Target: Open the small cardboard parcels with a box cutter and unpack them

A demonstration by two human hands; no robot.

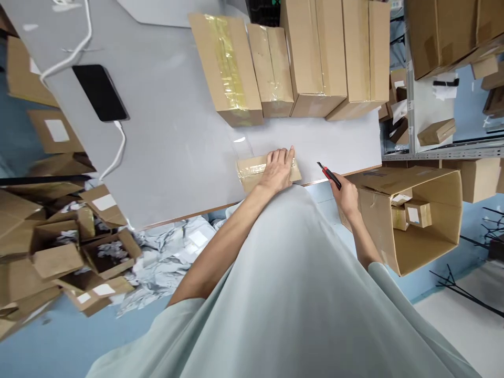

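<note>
A small, flat cardboard box (252,171) with shiny clear tape along its top lies near the front edge of the white table (169,152). Across its right half rests my left hand (279,169), fingers bent over the box and holding it down; the covered part of the box is hidden. My right hand (346,197) is closed around a red and black utility knife (329,176). The dark blade is out and points up and left, over the table edge. A gap of bare table separates the knife from the small box.
Several taped cartons (315,52) line the table's back. A black phone (100,93) with a white cable lies left. At right, a large open carton (427,247) holds small boxes, beside a metal shelf (441,153). Opened boxes (57,260) and crumpled packaging (169,257) lie at lower left.
</note>
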